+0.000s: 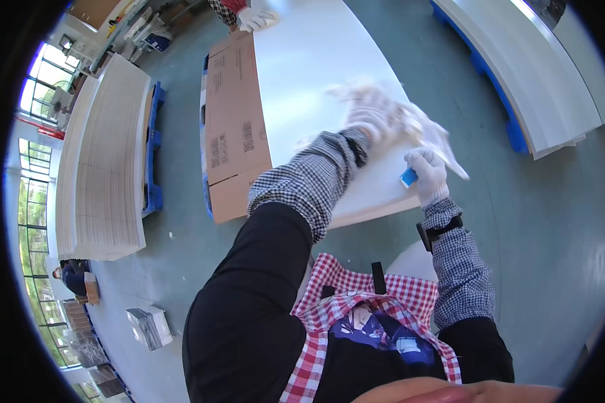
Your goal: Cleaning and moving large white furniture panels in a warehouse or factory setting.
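A large white board (316,54) lies flat in front of me. My left hand (376,115), in a white glove, reaches across onto its near right part and holds a white cloth (438,140) against it. Motion blurs the fingers and part of the cloth. One corner of the cloth hangs past the board's right edge. Close to the near right corner, my right hand (427,172), also gloved, is closed round a small blue tool (408,177). Only the tool's blue end shows, so its kind is unclear.
Printed brown cardboard (232,114) lies along the board's left side. A co-worker's gloved hand (252,19) rests at the far end. Tall board stacks stand on blue pallets to the left (104,161) and right (528,67). A wrapped bundle (150,327) sits on the floor.
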Tool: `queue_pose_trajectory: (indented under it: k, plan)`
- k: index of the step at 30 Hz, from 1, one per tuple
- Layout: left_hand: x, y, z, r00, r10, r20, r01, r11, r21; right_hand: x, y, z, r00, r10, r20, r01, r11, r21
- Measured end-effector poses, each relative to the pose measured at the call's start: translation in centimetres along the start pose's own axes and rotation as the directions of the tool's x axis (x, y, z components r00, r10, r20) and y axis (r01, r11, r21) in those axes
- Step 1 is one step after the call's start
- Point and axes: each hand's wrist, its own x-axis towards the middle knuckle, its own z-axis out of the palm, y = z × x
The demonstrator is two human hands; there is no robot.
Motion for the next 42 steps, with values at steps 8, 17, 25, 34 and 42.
queue_pose_trajectory:
  k: [8,17,25,34,42]
  plan:
    - [-2.6,2.7,-1.0,0.988,0.153,-0.034,-0.157,0.975,-0.156,0.8,-0.8,-2.1,0.995,-0.1,0.006,0.1,0.995,-0.025]
    - [-17.5,-8.2,2.0,0.886,-0.463,0.027,0.464,0.883,-0.071,0.8,0.0,-1.7,0.997,-0.019,-0.071,0.02,1.0,0.002]
    - [-29.4,-5.1,6.1,0.573,-0.814,0.101,0.201,0.02,-0.979,1.1,-0.1,-1.7,0.999,-0.031,-0.014,0.032,0.996,0.081]
    - [-37.9,-3.8,10.6,0.042,-0.867,0.496,0.531,-0.402,-0.746,2.9,-1.4,-5.9,0.996,-0.073,0.055,0.075,0.997,-0.022]
    - [-41.7,-1.0,11.6,0.072,-0.79,0.609,0.311,-0.562,-0.766,4.4,-2.4,-8.5,0.985,-0.12,0.122,0.124,0.992,-0.03]
